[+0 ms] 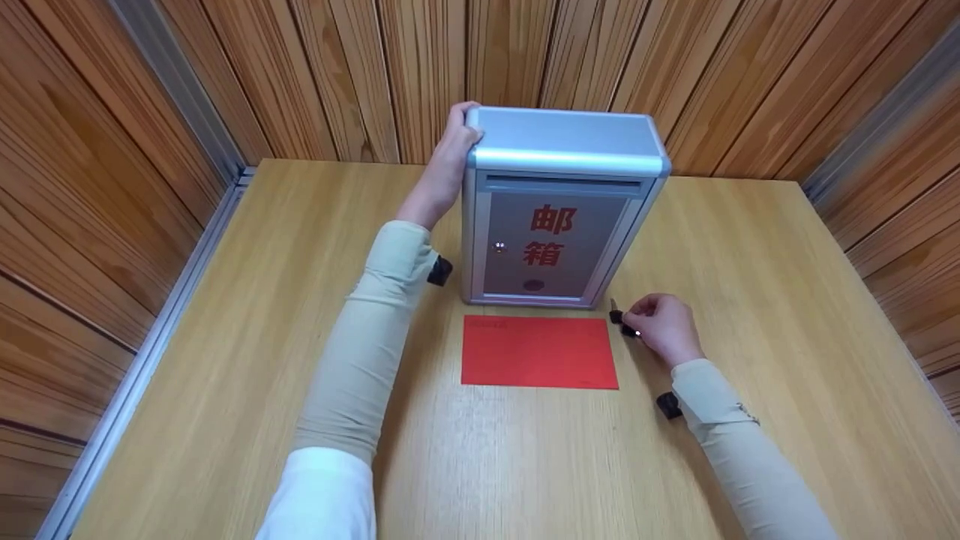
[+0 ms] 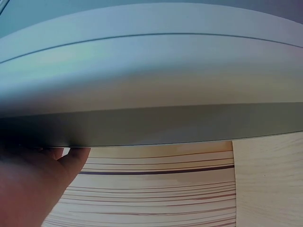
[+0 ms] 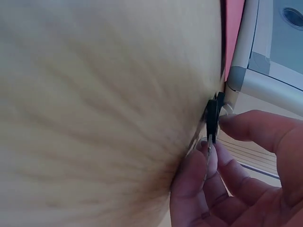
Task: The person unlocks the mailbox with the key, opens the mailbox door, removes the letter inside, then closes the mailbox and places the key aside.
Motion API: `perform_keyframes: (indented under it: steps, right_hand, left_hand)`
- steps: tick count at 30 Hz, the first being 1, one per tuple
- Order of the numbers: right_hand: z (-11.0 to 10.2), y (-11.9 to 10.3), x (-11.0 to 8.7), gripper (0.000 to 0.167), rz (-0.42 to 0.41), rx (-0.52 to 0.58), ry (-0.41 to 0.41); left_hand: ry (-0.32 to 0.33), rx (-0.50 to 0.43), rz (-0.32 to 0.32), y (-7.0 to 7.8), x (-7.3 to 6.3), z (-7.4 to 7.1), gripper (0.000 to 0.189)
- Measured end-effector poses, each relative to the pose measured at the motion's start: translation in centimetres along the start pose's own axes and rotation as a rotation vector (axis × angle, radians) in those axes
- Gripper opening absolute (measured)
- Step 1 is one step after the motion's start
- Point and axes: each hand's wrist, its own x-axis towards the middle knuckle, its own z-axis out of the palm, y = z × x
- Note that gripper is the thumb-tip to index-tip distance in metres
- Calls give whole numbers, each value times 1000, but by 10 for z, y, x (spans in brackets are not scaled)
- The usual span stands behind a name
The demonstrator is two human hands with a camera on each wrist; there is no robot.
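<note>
A silver metal mailbox point(image 1: 559, 142) stands upright on the table, red characters and a small round lock on its front door. My left hand point(image 1: 456, 146) grips its upper left edge, thumb at the top and fingertips toward the back. The left wrist view shows that hand point(image 2: 38, 177) beside the box's metal side. Low over the table, right of the box, my right hand point(image 1: 664, 322) pinches small keys with black heads point(image 1: 616, 316). Up close in the right wrist view, a black key head point(image 3: 211, 116) sits between thumb and fingers. Part of the keys is hidden by the fingers.
A flat red envelope-like paper point(image 1: 538, 352) lies in front of the mailbox, left of my right hand. Wood-plank walls point(image 1: 502, 52) stand behind and at both sides of the table point(image 1: 510, 465). A metal rail point(image 1: 142, 360) runs along the left edge.
</note>
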Motion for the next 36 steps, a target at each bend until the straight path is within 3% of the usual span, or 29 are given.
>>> perform_keyframes:
  steps: [14, 24, 26, 30, 36]
  right_hand:
    - [-6, 2, -12, 23, 40, -34, 12]
    - [-4, -17, -29, 14, -153, -132, 188]
    - [-2, -24, -33, 14, -171, -126, 188]
    - [3, -39, -43, 19, -191, -132, 143]
    - [7, -58, -61, 36, -244, -177, 92]
  left_hand:
    - [-35, 8, -28, 2, 3, 6, 49]
    - [-35, 80, -39, 3, -5, -6, 56]
    - [-31, 95, -55, 4, -8, -9, 60]
    - [-18, 87, -23, 5, -13, -13, 64]
    - [89, 141, 25, 0, -29, -19, 68]
